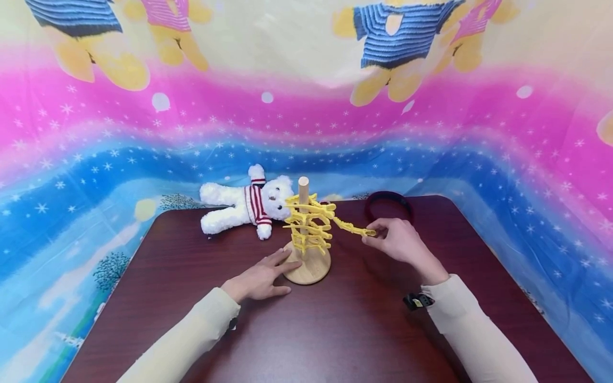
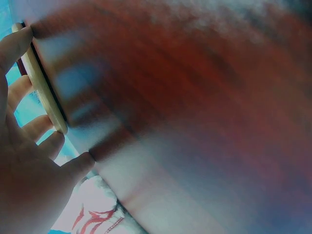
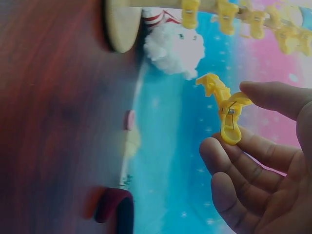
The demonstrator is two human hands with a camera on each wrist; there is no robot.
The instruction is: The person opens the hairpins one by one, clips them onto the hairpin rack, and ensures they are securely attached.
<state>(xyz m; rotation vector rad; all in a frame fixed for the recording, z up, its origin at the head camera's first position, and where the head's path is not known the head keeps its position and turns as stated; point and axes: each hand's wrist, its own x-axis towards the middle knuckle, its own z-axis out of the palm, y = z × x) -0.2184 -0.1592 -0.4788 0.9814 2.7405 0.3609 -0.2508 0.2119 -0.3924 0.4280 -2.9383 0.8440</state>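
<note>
A wooden stand with a round base [image 1: 313, 270] and upright pole [image 1: 304, 186] carries several yellow clips [image 1: 311, 226] stacked along the pole. My left hand [image 1: 258, 277] rests its fingertips on the left edge of the base, fingers spread; the left wrist view shows the base's edge [image 2: 43, 90] beside them. To the right of the pole, my right hand [image 1: 402, 242] pinches the end of a long yellow spring clip [image 1: 353, 227] between thumb and fingers. In the right wrist view, this spring clip [image 3: 229, 114] shows a metal spring and stands apart from the clips [image 3: 226, 17] on the pole.
A white teddy bear [image 1: 232, 205] in a red-striped top lies behind and left of the stand. A dark red headband-like loop [image 1: 390, 198] stands at the back right of the brown table [image 1: 306, 335]. Patterned cloth [image 1: 297, 117] hangs around the table.
</note>
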